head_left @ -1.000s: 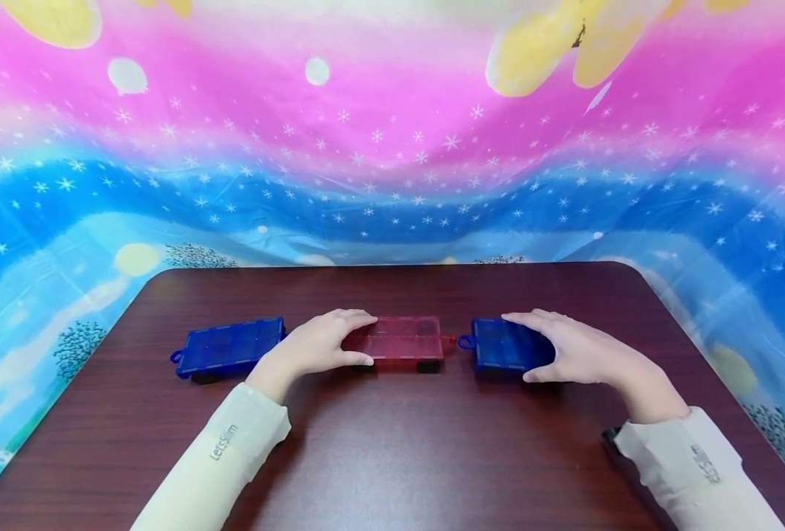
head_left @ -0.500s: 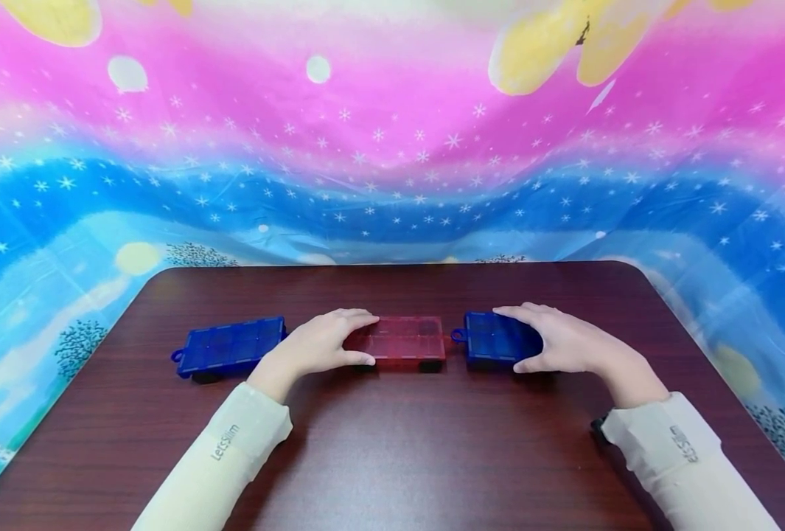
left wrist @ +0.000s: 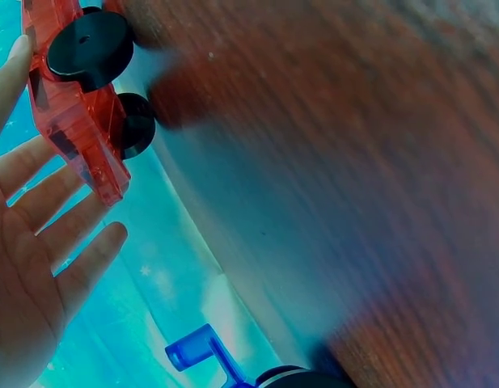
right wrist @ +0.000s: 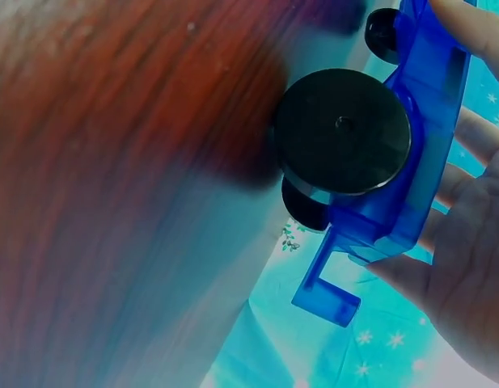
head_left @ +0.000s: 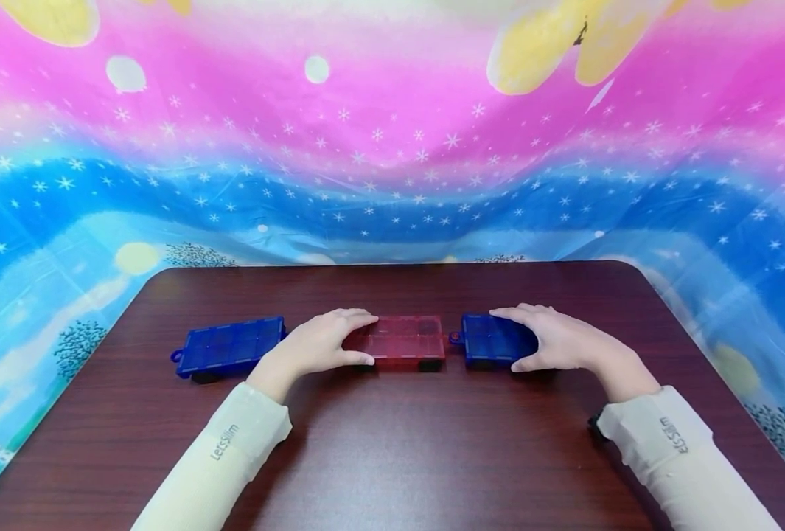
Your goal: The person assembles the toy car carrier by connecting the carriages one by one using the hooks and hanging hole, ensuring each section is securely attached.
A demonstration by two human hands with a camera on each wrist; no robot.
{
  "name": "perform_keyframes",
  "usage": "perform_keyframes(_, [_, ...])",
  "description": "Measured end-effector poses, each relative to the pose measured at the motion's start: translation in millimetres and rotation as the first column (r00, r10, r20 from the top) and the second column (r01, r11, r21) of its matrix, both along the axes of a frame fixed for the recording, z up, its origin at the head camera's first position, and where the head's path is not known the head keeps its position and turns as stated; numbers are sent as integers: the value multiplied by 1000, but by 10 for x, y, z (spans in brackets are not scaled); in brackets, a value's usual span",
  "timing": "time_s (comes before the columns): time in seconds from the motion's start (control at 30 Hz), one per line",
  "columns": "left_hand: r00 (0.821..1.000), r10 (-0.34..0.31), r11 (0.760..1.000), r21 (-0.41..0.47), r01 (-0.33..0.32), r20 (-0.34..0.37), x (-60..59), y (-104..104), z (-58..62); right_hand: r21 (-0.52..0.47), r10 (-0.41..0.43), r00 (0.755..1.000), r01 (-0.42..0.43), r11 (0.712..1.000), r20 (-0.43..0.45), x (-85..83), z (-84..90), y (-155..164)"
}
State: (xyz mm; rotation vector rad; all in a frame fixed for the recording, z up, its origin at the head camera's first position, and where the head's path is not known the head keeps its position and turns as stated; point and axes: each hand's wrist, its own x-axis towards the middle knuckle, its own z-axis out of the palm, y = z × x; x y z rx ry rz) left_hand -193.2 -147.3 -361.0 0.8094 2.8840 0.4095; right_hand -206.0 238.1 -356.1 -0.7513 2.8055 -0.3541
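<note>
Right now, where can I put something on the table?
The biggest bare patch of table is between left sleeve and right sleeve. Another strip runs behind the red car, up to the curtain. The red car's row is crowded: left hand, right hand, left blue car, right blue car.

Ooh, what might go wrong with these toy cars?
The blue ring looks to be around the red peg, but might slip off if it isn't fully down.
The left grip is close to the slanted blue car and may bump it.
Black wheels might let a car roll away.
</note>
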Motion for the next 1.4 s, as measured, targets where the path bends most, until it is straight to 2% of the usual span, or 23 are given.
perform_keyframes(0.37, [999,-29,999,-38,28,-17,-29,15,3,-24,15,1000,-16,1000,-20,35,1,52])
perform_keyframes(0.6, [997,-52,997,-52,50,-48,6,10,17,-67,-1,999,-2,998,-39,99,12,80])
perform_keyframes(0.8, [998,-49,998,-47,47,-48,68,-64,86,-131,32,997,-41,991,-69,85,63,9])
perform_keyframes(1.07, [997,-10,1000,-17,9,-71,187,-308,219,-160,53,998,-60,985,-46,46,180,-265])
perform_keyframes(1.4, [995,72,997,-31,-74,-72,290,-829,292,-203,126,991,-133,970,-49,-38,208,-662])
